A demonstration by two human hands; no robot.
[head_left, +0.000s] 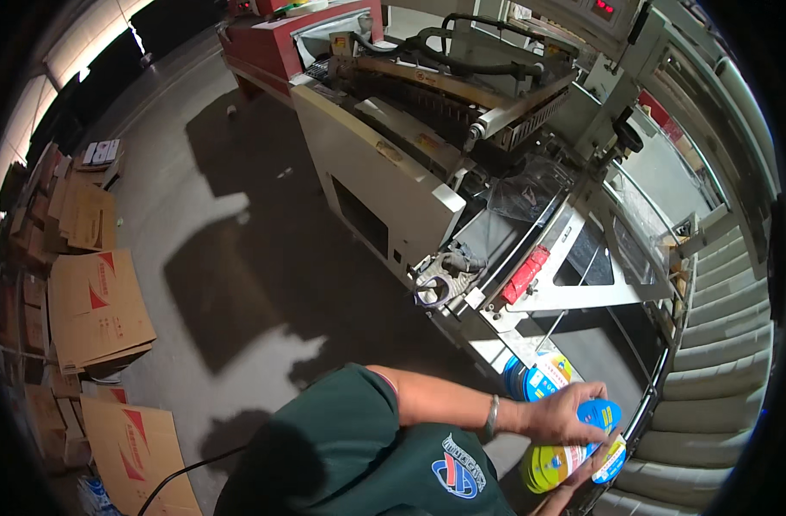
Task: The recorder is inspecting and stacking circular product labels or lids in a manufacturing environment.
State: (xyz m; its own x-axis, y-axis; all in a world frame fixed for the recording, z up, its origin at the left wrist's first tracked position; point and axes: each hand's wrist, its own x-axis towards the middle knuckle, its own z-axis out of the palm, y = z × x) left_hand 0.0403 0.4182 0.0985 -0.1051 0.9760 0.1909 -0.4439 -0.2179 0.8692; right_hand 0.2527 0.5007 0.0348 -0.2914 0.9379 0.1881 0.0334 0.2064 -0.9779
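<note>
My left hand [561, 418], with a band at its wrist, reaches across from the left and is closed on a blue rounded labelled piece [601, 415]. Just below it, my right hand [580, 480] is closed around a yellow-green labelled stack [543, 469], partly hidden by the fingers. A smaller blue, white and yellow labelled piece [612, 462] shows beside the right fingers. Behind the left wrist, a blue-edged stack [518, 378] with a white and yellow label stands at the machine's near end. What kind of goods these are I cannot make out.
A packing machine [384, 163] with a white side panel and a white triangular bracket [582, 292] stands ahead. A ribbed roller conveyor [711, 378] runs along the right. Flat cardboard boxes [101, 301] lie at the left. A glove [440, 284] rests on the machine's corner.
</note>
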